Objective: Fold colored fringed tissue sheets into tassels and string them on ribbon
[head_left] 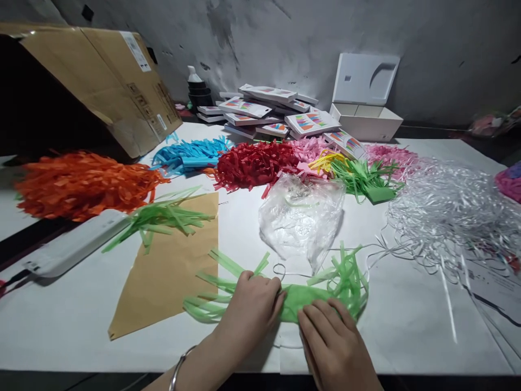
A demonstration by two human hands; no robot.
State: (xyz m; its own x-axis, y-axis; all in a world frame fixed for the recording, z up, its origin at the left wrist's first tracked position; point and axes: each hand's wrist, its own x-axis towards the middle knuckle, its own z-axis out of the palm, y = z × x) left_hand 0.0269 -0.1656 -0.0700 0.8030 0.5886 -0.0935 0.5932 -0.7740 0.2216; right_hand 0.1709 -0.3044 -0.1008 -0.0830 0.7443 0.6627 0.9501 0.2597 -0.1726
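A green fringed tissue-paper tassel (303, 300) lies across the near part of the table, its uncut middle band between my hands and cut strips fanning out at both ends. My left hand (254, 304) is closed on the band's left part, fingers curled with the thumb against the paper. At the band's near right edge is my right hand (331, 339), fingers together over the paper and the thumb side low against it. Part of the band is hidden under both hands. Just beyond it, a thin silvery ribbon curls beside a crumpled clear plastic bag (299, 222).
Brown paper (171, 271) lies at left, with loose green strips (171, 214) and a white power strip (81, 244). Orange (85, 182), blue (189, 152) and red fringe (254, 165) line the back. Silver tinsel (451, 212) spreads right. Behind are flat boxes (313, 122) and a carton (101, 81).
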